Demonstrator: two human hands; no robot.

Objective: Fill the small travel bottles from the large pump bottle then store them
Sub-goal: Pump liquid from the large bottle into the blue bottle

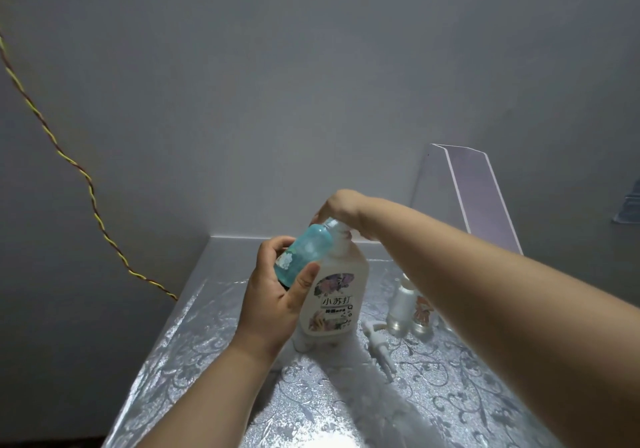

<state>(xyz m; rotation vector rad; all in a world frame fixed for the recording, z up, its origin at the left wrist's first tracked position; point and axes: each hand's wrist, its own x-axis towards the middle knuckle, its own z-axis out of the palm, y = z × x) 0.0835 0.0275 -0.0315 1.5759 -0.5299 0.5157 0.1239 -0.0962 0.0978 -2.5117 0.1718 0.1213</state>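
Grey wall (311, 67); twisted cord (86, 177); silver patterned table (207, 361).

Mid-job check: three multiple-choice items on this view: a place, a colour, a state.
1. Where is the loose white cap? A in the clear stand; B on the table, right of the big bottle; C on the floor.
2. What colour is the small bottle in the left hand? A blue; B red; C black.
3. How is that small bottle held? A upright; B upside down; C tilted, mouth at the big bottle's pump.
Answers: 1 B, it lies beside the big bottle; 2 A, its body is blue; 3 C, it leans toward the pump.
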